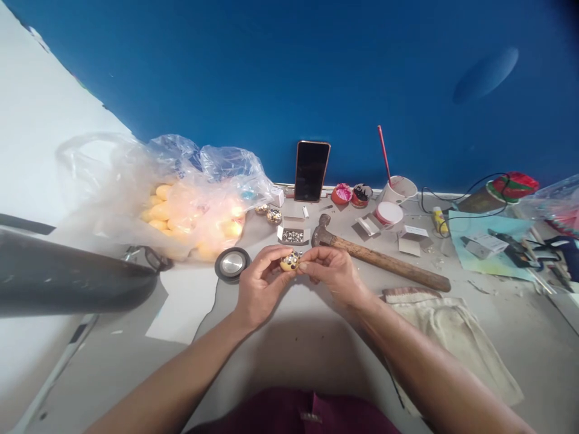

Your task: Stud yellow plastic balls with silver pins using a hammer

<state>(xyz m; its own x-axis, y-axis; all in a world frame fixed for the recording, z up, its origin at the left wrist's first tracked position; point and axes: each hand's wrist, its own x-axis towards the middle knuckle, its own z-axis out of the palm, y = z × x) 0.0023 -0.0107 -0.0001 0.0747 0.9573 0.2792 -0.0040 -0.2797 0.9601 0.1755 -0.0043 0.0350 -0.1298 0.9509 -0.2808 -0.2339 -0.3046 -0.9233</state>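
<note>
My left hand (260,286) pinches a small yellow ball (290,261) dotted with dark studs, holding it just above the table. My right hand (332,272) meets it from the right, fingertips pinched against the ball's side; what they grip, if anything, is too small to make out. Right behind my hands lies an open small box of shiny studs (293,235). A wooden-handled hammer (380,259) rests to the right of it, head toward the box.
A clear plastic bag of yellow balls (181,205) sits at the left, a tape roll (232,264) beside it. A phone (312,170) leans on the blue wall. Paint pots (342,193), a cup with a brush (398,188), small boxes and a cloth (452,337) lie right.
</note>
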